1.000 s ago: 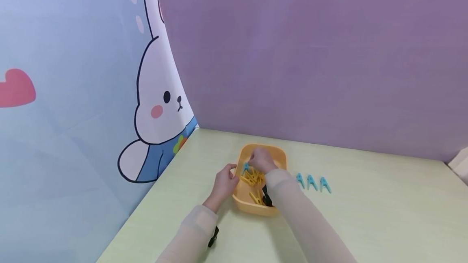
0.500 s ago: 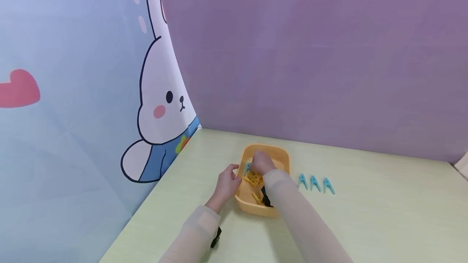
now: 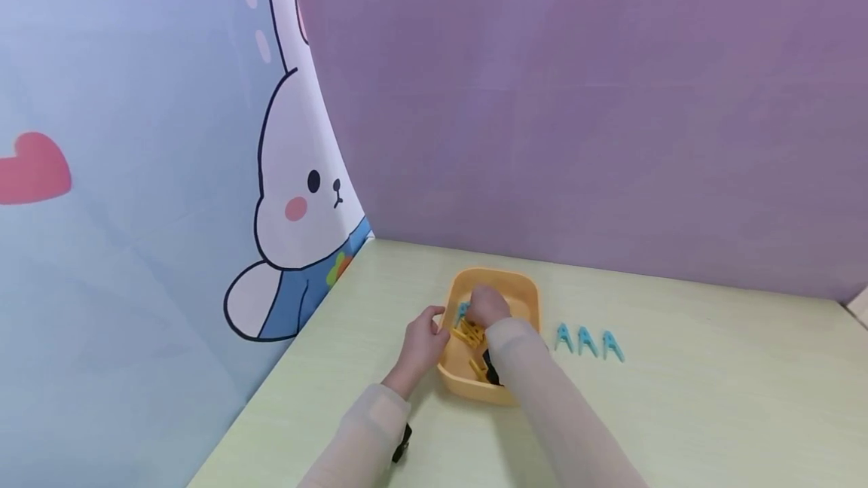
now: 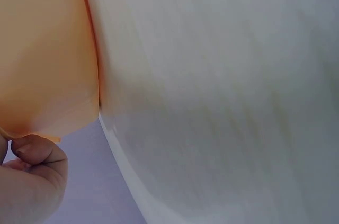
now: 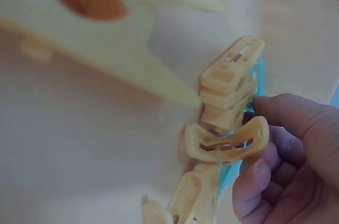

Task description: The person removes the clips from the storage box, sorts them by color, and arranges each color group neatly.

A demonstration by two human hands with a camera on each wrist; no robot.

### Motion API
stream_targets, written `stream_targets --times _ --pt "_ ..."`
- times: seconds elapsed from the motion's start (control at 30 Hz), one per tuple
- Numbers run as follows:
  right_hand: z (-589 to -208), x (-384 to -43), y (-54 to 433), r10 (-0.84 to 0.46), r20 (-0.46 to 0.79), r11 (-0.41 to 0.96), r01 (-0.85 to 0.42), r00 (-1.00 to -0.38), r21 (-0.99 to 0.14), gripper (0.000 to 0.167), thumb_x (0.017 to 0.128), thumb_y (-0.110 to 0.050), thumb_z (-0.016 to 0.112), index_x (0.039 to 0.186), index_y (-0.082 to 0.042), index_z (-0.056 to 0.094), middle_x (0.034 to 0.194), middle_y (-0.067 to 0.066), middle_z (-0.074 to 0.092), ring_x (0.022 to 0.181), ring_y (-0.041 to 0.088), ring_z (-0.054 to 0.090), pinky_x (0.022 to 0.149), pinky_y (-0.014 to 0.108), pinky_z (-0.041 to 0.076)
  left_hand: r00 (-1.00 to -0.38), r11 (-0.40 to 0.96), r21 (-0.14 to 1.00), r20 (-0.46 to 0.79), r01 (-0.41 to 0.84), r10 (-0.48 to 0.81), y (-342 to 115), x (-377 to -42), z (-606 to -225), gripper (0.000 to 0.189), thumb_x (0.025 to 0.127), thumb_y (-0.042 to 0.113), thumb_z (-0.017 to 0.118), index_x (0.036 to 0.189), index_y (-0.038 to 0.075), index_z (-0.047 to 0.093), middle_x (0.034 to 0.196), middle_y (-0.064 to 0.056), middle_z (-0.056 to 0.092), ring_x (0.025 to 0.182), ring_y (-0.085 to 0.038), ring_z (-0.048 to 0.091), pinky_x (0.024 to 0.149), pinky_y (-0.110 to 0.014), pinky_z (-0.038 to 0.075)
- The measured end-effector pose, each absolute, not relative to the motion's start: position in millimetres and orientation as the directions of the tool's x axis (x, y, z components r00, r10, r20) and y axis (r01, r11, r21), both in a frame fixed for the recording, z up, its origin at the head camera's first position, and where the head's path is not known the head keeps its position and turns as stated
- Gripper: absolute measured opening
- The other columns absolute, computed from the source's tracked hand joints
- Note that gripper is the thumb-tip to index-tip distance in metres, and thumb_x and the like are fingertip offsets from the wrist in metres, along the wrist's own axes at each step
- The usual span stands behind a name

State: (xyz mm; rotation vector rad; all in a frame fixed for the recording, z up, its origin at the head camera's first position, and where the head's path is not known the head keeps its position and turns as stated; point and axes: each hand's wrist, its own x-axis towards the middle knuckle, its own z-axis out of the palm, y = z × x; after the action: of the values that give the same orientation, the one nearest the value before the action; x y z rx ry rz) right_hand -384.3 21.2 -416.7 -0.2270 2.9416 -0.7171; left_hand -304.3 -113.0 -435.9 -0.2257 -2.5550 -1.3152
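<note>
An orange plastic bin [image 3: 522,291] stands on the table in the head view. My left hand [image 3: 422,341] holds its left rim with curled fingers; the left wrist view shows that hand [image 4: 37,176] at the rim. My right hand [image 3: 490,307] reaches into the bin. Several yellow clothespins [image 3: 469,331] lie there, with a blue clothespin [image 3: 463,309] behind them. In the right wrist view the right hand [image 5: 291,155] has its thumb at the blue clothespin [image 5: 258,75] and its curled fingers beside a yellow clothespin [image 5: 228,147]; I cannot tell which it pinches.
Three blue clothespins [image 3: 586,342] stand in a row on the pale table [image 3: 712,398], right of the bin. A purple curtain [image 3: 576,96] is behind the table and a rabbit-print cloth [image 3: 136,285] at the left. Black devices [image 3: 402,443] sit on both wrists.
My right hand has come slightly lower in the bin, over more of the yellow clothespins. The left hand stays at the rim; the whole view has shifted slightly.
</note>
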Motion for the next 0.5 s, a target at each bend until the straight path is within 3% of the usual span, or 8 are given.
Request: stream_targets --times 0.5 --pt "-414.7 -378.2 14.4 -0.100 -0.079 0.921 -0.062 -0.992 -0.384 0.015 0.077 -0.014 0.066 0.069 -0.009 0.055 0.065 0.004 0.051 0.058 0.018 0.048 0.051 0.029 0.039 -0.956 0.572 0.783 0.293 0.245 0.008 -113.5 -304.0 -436.4 0.037 0.079 -0.004 0.057 0.116 -0.006 0.054 0.063 0.001 0.038 0.051 -0.010 0.037 0.046 -0.022 0.032"
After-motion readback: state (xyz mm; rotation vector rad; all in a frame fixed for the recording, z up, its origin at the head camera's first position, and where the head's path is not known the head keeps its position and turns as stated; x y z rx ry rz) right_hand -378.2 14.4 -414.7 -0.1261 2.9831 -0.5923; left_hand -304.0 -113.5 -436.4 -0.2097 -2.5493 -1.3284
